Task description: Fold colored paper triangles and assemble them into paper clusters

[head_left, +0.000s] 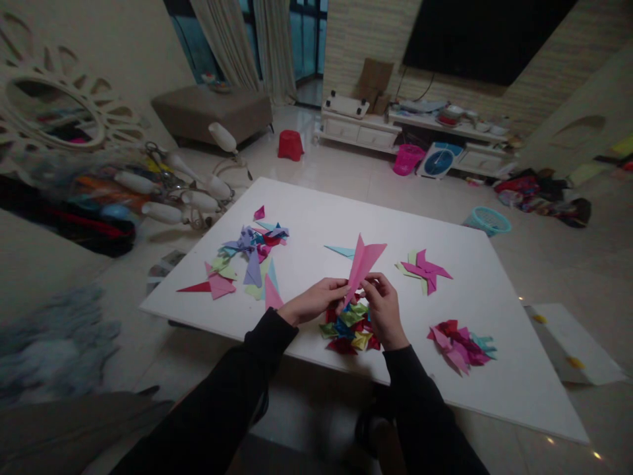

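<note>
A pink folded paper piece [364, 260], creased down its length with two pointed ends at the top, is held up over the table's near side. My left hand [319, 298] pinches its lower left edge. On its other side, the fingers of my right hand [383, 307] close on the lower right edge. Directly beneath my hands lies a pile of small folded papers [353, 326] in red, green, blue and yellow, partly hidden by them. Just behind the pink paper rests a light blue folded point [340, 251].
The white table [316, 211] also bears a heap of purple, pink and green paper shapes [250, 247] at left, a magenta pinwheel-like shape [426, 269] at right, and a pink and red paper pile [459, 344] near the right front. A teal basket [488, 221] stands beyond the right edge.
</note>
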Available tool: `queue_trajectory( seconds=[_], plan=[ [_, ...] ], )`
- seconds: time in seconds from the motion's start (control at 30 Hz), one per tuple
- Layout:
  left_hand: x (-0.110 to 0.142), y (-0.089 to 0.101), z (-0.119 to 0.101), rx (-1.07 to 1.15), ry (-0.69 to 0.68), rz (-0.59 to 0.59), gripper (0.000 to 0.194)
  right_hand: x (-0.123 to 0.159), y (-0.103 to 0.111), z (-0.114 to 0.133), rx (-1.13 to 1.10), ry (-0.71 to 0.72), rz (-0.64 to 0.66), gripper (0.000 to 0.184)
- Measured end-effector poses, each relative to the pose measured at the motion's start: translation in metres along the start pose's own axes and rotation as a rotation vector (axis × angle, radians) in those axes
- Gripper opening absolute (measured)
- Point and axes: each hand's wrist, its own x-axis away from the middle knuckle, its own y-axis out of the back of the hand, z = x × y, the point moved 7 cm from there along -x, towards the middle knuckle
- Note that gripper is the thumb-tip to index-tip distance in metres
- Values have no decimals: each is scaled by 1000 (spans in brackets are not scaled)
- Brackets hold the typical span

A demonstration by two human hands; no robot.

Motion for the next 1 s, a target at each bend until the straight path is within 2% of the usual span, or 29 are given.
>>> queue_trajectory(
  seconds=[0.2,0.37,0.53,0.73,0.87,1.0],
  plan=[
    [-1,2,-1,-49,-7,-46,49,-2,3,-7,-58,-12,-3,18],
    [-1,2,-2,-131,-20,-47,42,0,-1,-2,-92,-1,1,22],
    [-1,6,0,-212,-8,-75,37,2,-6,6,22,3,7,23],
    [0,7,-1,-253,-21,-159,39,2,0,0,107,-5,-46,27],
    [0,10,0,-221,-15,-214,39,1,-1,-5,3,-15,2,24],
    [1,7,-1,-191,-4,-172,33,1,-4,-9,-76,-46,29,21]
  ],
)
